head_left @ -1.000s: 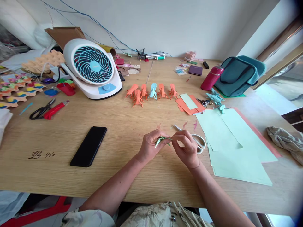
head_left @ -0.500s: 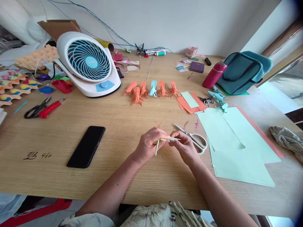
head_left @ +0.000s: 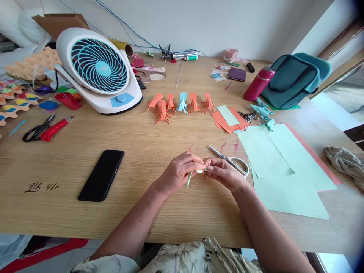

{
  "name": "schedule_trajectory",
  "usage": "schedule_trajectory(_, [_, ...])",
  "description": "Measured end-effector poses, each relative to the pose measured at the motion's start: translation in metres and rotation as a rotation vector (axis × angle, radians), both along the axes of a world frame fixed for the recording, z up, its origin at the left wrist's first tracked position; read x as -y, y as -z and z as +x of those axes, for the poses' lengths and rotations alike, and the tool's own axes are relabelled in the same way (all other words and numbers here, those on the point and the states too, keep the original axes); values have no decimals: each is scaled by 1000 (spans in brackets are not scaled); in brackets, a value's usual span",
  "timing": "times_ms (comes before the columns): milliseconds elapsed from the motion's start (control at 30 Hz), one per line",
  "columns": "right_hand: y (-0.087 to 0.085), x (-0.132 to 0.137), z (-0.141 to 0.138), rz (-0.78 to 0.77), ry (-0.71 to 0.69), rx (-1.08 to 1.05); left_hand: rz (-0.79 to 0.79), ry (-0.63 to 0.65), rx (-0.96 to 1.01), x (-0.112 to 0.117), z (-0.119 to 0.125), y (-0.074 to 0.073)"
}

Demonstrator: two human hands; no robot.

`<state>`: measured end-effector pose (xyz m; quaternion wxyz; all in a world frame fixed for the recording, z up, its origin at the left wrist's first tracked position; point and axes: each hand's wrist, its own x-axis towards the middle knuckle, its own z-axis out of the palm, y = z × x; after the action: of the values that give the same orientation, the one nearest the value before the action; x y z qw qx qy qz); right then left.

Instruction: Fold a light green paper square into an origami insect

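Between my two hands is a small folded piece of pale green paper. My left hand pinches it, and a narrow strip of it points down below the fingers. Thumb and fingertips of my right hand close on the paper's other end, which they mostly cover. White-handled scissors lie just behind my right hand, blades toward the upper left. Farther back stand several folded orange paper figures with thin legs, and a light blue one among them.
Pale green sheets cover the right side, near orange paper pieces and keys. A black phone lies left of my arms. A white fan, pink bottle and teal bag stand farther back.
My right fingers have closed farther over the paper's right end, so its pointed tip no longer shows. The whole view has shifted slightly.
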<state>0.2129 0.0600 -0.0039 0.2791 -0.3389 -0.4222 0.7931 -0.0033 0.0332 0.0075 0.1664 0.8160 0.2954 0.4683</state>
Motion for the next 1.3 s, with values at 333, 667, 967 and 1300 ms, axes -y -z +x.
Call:
schedule_trajectory(333, [-6,-2,2,65,-34,145,-69,-23,-51,0,4,3])
schedule_trajectory(667, [-11,-2,0,100,-28,291,-106,13,-104,-2,3,8])
schedule_trajectory(967, [-17,-2,-1,115,-41,391,-90,-7,-166,-2,4,10])
schedule_trajectory(1300, [-9,-2,0,152,-46,409,-132,6,-190,-2,4,12])
